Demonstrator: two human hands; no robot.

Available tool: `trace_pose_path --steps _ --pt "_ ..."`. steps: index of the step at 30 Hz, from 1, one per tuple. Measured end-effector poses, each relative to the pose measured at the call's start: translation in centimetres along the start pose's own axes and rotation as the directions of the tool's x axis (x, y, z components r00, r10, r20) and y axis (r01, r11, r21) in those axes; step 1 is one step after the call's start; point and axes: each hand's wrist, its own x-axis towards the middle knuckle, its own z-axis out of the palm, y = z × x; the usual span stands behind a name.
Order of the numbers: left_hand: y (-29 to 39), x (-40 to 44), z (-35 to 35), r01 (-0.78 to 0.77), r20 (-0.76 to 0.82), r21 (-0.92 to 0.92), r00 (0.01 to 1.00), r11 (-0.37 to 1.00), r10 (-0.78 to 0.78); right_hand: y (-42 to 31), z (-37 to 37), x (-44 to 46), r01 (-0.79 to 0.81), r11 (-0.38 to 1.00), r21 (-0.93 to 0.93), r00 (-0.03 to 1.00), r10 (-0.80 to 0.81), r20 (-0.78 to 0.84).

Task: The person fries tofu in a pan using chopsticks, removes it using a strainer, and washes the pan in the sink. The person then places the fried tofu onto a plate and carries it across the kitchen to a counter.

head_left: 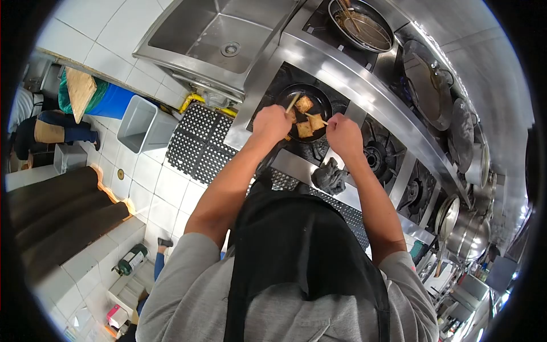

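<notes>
A black frying pan [323,98] sits on the stove burner, with several browned square pieces of food [304,104] in it; they look like tofu or bread. My left hand [272,123] is closed over the pan's left side around a pale wooden stick [293,102], perhaps a utensil handle. Across the pan, my right hand [345,135] pinches a thin light stick [317,119], whose tip reaches a piece of food. The exact kind of either stick does not show. A crumpled dark cloth [329,176] lies on the stove front below my right hand.
A steel sink [194,40] adjoins the stove on the left. Behind a raised steel ledge stands a pan with a strainer [364,28]. More burners [379,157] and stacked pots [467,233] are to the right. A grey bin [138,124] and rubber mat [196,142] are on the floor; other people are at left.
</notes>
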Motion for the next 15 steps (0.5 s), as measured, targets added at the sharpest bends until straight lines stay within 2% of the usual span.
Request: trace_pose_path --steps 3,6,9,12,15 --pt "0.1 -0.6 1.5 -0.014 0.07 0.081 0.998 0.997 0.009 -0.3 0.2 0.3 -0.037 0.999 0.03 0.999 0.038 -0.012" --pt "0.1 -0.4 1.2 0.044 0.071 0.009 0.996 0.999 -0.045 -0.1 -1.1 -0.4 0.007 1.0 0.008 0.998 -0.007 -0.067" --pt "0.7 -1.4 1.3 -0.047 0.036 0.03 0.998 0.998 0.046 -0.4 -4.4 -2.8 -0.059 0.997 -0.044 0.998 0.059 0.0" --pt "1.7 -1.8 2.6 -0.037 0.105 0.092 0.994 0.995 0.027 0.9 -3.9 -3.9 -0.081 0.993 -0.082 0.994 0.086 0.064" --pt "2.5 -2.3 2.7 -0.09 0.137 0.106 0.988 0.99 0.075 1.8 -1.9 -3.7 -0.091 0.992 -0.082 0.995 0.095 0.043"
